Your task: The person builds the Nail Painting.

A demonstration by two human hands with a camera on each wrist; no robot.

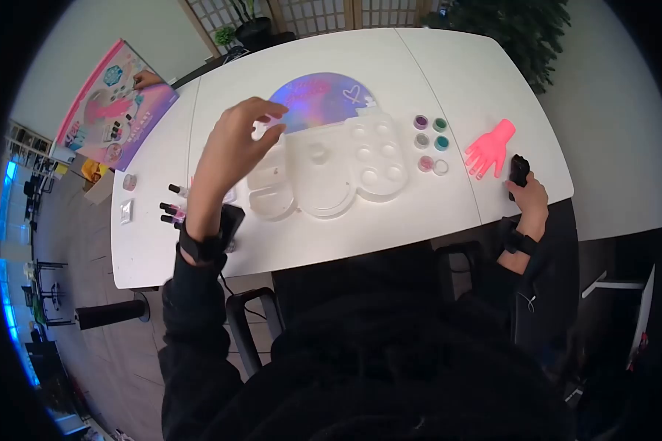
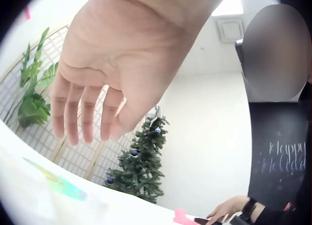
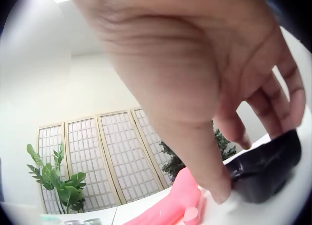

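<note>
My left hand (image 1: 237, 140) is raised above the left part of the white tray (image 1: 324, 169), its fingers loosely bent and holding nothing. The left wrist view shows its palm and spread fingers (image 2: 87, 113). Near the table's right edge, my right hand (image 1: 531, 200) grips a black object (image 1: 519, 170). In the right wrist view, the thumb lies at one side of this dark, shiny object (image 3: 265, 171) and other fingertips rest on its far end. A pink model hand (image 1: 489, 151) lies just left of it.
Small pots of coloured glitter (image 1: 440, 143) stand right of the tray. Behind it lies a shiny purple panel (image 1: 320, 99). Black-capped bottles (image 1: 173, 211) are at the left, near my forearm. A colourful box (image 1: 114, 110) stands at the back left.
</note>
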